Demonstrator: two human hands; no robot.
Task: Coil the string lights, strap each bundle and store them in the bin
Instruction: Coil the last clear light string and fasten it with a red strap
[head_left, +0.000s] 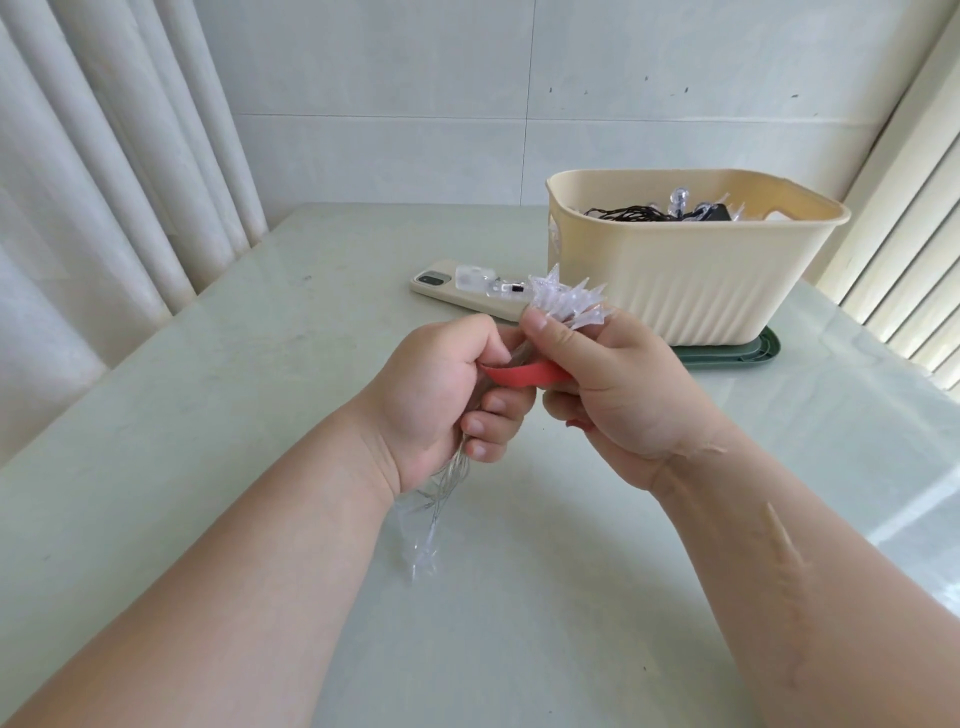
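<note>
Our left hand (441, 400) and right hand (628, 395) grip the light bundle (571, 301), which runs away from us, a red strap (524, 375) pinched between them; the bin (701, 291) stands beyond the right hand

Red strap (524, 375) ends hidden, bin (675, 280) contents half behind rim, possibly lights (679, 199)

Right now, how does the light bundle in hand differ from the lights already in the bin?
Wire: the held bundle has clear wire; the binned lights have black wire.
Place: the held bundle is gripped by the left hand and right hand; the binned lights lie inside the cream bin.
Strap: a red strap crosses the held bundle; none shows on the binned lights.
Both carry clear plastic bulbs.
</note>
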